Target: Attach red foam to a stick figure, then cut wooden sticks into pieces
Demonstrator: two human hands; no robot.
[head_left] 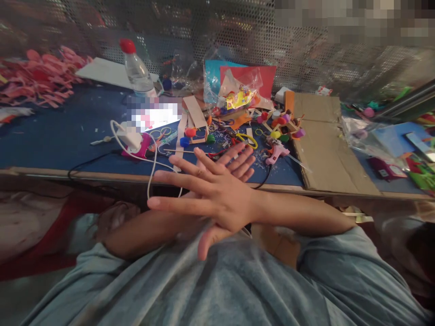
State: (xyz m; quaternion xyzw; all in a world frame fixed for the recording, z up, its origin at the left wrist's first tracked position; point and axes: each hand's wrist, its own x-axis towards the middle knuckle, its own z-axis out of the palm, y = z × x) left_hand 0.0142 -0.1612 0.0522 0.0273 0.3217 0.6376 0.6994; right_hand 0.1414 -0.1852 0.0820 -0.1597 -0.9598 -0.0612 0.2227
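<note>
My forearms cross in front of the table's edge. My right hand [220, 194] lies over the left with its back up, fingers and thumb spread wide and nothing held. Beneath it, my left hand [238, 163] shows only its stretched fingers and part of its palm, turned up; the rest is hidden. Just past the left fingertips are yellow-handled scissors [249, 141]. A pink glue gun [277, 153] with a black cord lies to their right. Beyond my right fingers stands a small wooden strip piece with red, blue and green caps [190, 132], beside a thin stick [180, 151].
A clear bottle with a red cap [137, 72] stands behind a bright screen [158, 117]. A white charger [129, 136] trails a looping cable over the front edge. Cardboard [319, 145] covers the right side; pink pieces [41, 77] heap at far left. Perforated metal mesh [190, 27] rises behind.
</note>
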